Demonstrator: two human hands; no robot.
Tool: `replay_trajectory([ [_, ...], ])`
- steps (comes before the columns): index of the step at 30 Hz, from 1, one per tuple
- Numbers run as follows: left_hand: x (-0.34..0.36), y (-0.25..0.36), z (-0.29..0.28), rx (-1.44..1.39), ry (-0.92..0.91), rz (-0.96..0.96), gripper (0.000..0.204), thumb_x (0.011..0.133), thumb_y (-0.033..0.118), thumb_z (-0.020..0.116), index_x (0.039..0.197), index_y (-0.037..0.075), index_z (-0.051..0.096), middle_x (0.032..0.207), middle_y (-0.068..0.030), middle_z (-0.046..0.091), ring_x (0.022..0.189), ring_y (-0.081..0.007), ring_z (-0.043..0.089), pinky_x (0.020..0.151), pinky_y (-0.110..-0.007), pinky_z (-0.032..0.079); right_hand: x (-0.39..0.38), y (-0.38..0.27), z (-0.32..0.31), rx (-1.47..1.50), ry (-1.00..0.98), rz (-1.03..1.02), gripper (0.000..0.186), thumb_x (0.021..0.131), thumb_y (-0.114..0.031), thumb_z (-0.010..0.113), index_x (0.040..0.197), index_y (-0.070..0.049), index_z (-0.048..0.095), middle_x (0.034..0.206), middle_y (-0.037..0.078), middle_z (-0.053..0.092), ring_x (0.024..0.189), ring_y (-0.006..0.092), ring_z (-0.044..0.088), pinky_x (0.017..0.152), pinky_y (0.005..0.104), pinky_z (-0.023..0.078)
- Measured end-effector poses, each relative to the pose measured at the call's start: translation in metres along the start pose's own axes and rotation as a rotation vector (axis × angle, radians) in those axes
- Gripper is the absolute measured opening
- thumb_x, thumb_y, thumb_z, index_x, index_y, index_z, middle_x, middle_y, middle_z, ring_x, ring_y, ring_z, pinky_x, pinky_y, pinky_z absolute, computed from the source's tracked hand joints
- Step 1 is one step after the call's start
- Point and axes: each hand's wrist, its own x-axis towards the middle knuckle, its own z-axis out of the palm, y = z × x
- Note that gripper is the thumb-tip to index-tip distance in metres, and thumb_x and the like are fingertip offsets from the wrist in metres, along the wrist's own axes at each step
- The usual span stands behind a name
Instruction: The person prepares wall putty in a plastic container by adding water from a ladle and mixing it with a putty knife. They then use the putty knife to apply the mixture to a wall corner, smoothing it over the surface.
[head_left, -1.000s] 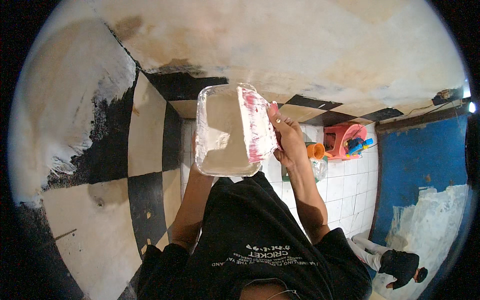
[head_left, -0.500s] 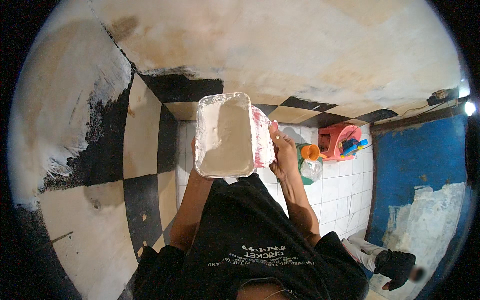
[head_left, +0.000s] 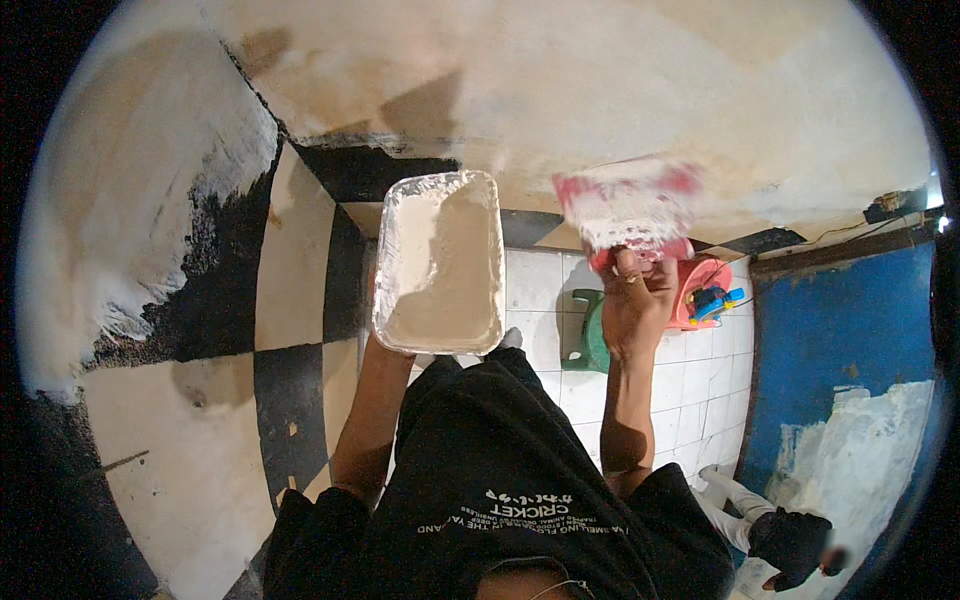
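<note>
My left hand supports a clear rectangular plastic tub from below; its fingers are hidden behind the tub. Creamy off-white paste fills much of the tub's inside. To the right, my right hand is closed on a wide red putty spreader, thumb on top. White paste is smeared over the spreader, whose outline is blurred by motion. It is apart from the tub, in front of the patchy cream wall.
A green plastic stool and a pink one with a blue object stand on white floor tiles. A blue door is at right; another person is at lower right. Black-and-cream checks cover the left wall.
My right hand has carried the red spreader from the tub's right side rightward and up toward the wall. The tub has shifted slightly left. The orange cup on the green stool is now hidden.
</note>
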Motion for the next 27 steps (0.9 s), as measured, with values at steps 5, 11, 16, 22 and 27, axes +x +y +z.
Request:
replay_trajectory([
  [5,-0.004,-0.005,-0.001,0.002,-0.011,-0.027,0.049,0.094,0.03,0.053,0.134,0.003,0.046,0.13,-0.0127,0.055,0.112,-0.0237,0.059,0.096,-0.039,0.05,0.002,0.008,0.035,-0.954,-0.377,-0.685,0.026,0.082,-0.003,0.062,0.107,0.004,0.066,0.111,0.016,0.067,0.107,0.0329,0.064,0.09,0.0416,0.05],
  [11,-0.006,-0.012,0.002,0.001,-0.02,-0.044,0.049,0.093,0.03,0.054,0.134,0.003,0.046,0.13,-0.0127,0.055,0.112,-0.0236,0.059,0.095,-0.039,0.05,-0.003,0.044,0.026,-0.822,-0.471,-0.784,0.026,0.077,-0.006,0.064,0.102,0.003,0.069,0.109,0.02,0.067,0.11,0.0352,0.062,0.1,0.0558,0.043],
  [16,-0.007,-0.004,0.001,0.03,-0.01,-0.01,0.05,0.093,0.03,0.054,0.134,0.003,0.046,0.13,-0.0128,0.055,0.111,-0.0236,0.059,0.095,-0.039,0.05,-0.016,0.047,0.008,-0.836,-0.438,-0.755,0.025,0.077,-0.007,0.066,0.1,0.003,0.069,0.107,0.019,0.068,0.11,0.0351,0.062,0.099,0.0566,0.044],
  [22,-0.005,0.002,0.001,0.043,-0.013,0.025,0.05,0.093,0.03,0.055,0.134,0.003,0.046,0.13,-0.0128,0.055,0.111,-0.0236,0.06,0.095,-0.039,0.051,-0.022,0.042,-0.007,-0.901,-0.425,-0.747,0.025,0.077,-0.006,0.066,0.101,0.002,0.069,0.107,0.018,0.068,0.11,0.035,0.062,0.097,0.0544,0.046],
  [27,-0.007,0.005,0.007,0.054,-0.023,0.042,0.051,0.092,0.03,0.056,0.134,0.003,0.046,0.13,-0.0128,0.055,0.111,-0.0236,0.06,0.095,-0.039,0.051,-0.026,0.027,-0.03,-1.145,-0.186,-0.604,0.028,0.078,-0.004,0.071,0.105,-0.002,0.068,0.1,0.014,0.071,0.09,0.0257,0.07,0.071,0.0318,0.053],
])
